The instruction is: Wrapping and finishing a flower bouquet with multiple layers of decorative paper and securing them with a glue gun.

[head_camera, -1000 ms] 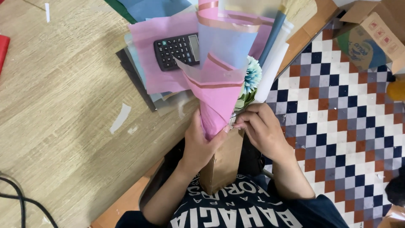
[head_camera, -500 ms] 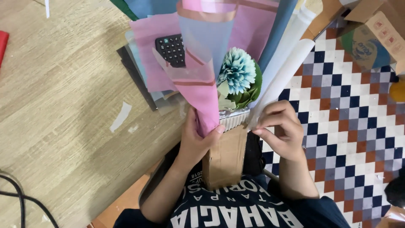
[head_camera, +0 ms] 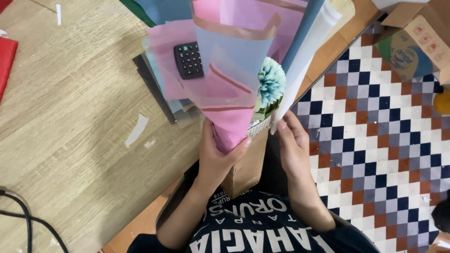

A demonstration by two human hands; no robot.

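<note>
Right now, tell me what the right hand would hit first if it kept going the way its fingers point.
The right hand points up the picture; its fingertips already touch the pale paper sheet, so that comes first, probably with the teal flower just beside it.

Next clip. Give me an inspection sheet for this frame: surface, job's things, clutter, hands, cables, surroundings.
Surface: light wood-grain table.
Job's things: pink and blue wrapping paper cone around a teal flower; brown paper base below it.
Clutter: black calculator on stacked paper sheets; white paper scraps; red item at left edge.
Hands: left hand grips the cone's narrow end; right hand touches a white sheet's edge.
Cables: black cable, lower left.
Surroundings: checkered floor; cardboard box.
</note>
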